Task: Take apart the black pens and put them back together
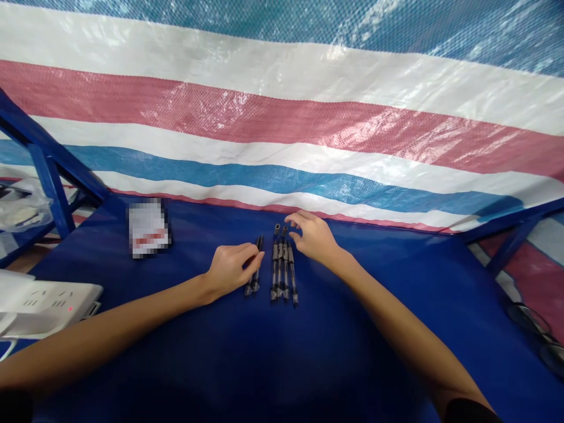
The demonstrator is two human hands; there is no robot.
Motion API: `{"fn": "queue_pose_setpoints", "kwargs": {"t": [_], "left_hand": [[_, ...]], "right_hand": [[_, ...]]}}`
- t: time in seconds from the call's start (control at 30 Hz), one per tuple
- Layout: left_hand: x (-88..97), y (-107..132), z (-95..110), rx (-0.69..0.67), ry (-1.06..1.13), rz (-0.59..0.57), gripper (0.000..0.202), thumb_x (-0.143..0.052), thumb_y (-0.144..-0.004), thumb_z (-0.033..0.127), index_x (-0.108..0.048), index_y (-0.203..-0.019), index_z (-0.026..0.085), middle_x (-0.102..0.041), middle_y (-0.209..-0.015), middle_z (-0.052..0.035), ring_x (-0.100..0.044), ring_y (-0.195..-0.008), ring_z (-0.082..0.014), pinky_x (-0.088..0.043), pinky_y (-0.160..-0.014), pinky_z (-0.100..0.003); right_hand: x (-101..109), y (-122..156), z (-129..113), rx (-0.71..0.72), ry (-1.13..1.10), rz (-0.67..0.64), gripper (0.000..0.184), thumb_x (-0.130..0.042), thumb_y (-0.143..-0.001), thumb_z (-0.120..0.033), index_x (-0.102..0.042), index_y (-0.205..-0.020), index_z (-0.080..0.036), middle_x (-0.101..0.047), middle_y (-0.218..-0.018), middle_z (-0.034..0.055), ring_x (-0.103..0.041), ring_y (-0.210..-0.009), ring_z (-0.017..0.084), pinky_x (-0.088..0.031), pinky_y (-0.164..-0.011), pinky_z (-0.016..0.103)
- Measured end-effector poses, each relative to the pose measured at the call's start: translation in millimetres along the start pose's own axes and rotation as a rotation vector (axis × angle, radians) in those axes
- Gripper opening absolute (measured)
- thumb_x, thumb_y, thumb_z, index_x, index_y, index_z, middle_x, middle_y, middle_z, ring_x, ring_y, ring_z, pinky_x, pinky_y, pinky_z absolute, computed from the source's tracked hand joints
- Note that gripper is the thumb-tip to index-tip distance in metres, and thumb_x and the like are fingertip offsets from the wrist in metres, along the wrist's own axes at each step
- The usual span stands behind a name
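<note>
Left hand (pixel 234 269) sits over two slim dark pens (pixel 255 285), fingers curled, can't tell if it grips one; right hand (pixel 314 236) is partly open, thumb and fingers apart, nothing visible between, just beside two small dark hollow cylindrical ends (pixel 277 228). Row of clear-barrelled pens with dark grips (pixel 280 267) lies between hands on glossy dark-blue counter (pixel 396 258). White plastic power strip (pixel 83 294) at left, pixelated whitish rectangular item (pixel 148 226) farther back
</note>
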State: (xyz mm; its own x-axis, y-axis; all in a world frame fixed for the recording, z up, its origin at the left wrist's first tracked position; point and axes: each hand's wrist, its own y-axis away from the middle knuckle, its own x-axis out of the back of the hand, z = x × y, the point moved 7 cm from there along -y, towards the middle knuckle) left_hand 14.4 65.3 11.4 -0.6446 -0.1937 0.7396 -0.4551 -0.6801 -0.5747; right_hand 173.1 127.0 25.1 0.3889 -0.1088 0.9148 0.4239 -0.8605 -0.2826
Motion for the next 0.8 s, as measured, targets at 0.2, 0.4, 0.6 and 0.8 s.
{"fn": "queue_pose_setpoints", "kwargs": {"t": [0.2,0.4,0.6,0.8], "left_hand": [[1.9,1,-3,-0.001,0.050,0.046,0.027,-0.046,-0.093,0.022,-0.056,-0.069,0.015,-0.054,-0.061,0.0022,-0.046,-0.052,-0.0064,-0.035,-0.051,-0.020],[3.3,6,14,-0.260,0.016,0.092,0.030,-0.054,-0.089,0.020,-0.053,-0.059,0.015,-0.061,-0.066,0.0001,-0.051,-0.055,-0.0065,-0.039,-0.052,-0.020],[-0.5,15,39,-0.552,-0.094,0.037,0.016,-0.058,-0.087,0.023,-0.059,-0.072,0.018,-0.066,-0.078,-0.0007,-0.057,-0.061,-0.0084,-0.046,-0.059,-0.021],[9.6,9,28,-0.418,0.014,0.130,0.027,-0.058,-0.086,0.020,-0.054,-0.059,0.015,-0.063,-0.073,-0.0024,-0.053,-0.059,-0.0087,-0.042,-0.053,-0.021]], "right_hand": [[-13,12,-33,0.043,0.078,-0.236,0.020,-0.057,-0.087,-0.030,-0.064,-0.100,-0.017,-0.069,-0.088,0.0078,-0.064,-0.081,0.022,-0.043,-0.068,0.029],[-38,18,-30,-0.030,0.166,-0.398,0.039,-0.049,-0.091,-0.043,-0.059,-0.115,-0.014,-0.069,-0.100,0.0148,-0.066,-0.091,0.029,-0.047,-0.074,0.035],[-42,16,-23,-0.056,0.141,-0.419,0.046,-0.054,-0.088,-0.048,-0.054,-0.120,-0.014,-0.068,-0.104,0.0158,-0.065,-0.094,0.031,-0.047,-0.075,0.035],[-47,16,-16,-0.126,0.070,-0.426,0.051,-0.063,-0.080,-0.054,-0.056,-0.112,-0.015,-0.068,-0.094,0.0126,-0.065,-0.087,0.031,-0.043,-0.066,0.032]]}}
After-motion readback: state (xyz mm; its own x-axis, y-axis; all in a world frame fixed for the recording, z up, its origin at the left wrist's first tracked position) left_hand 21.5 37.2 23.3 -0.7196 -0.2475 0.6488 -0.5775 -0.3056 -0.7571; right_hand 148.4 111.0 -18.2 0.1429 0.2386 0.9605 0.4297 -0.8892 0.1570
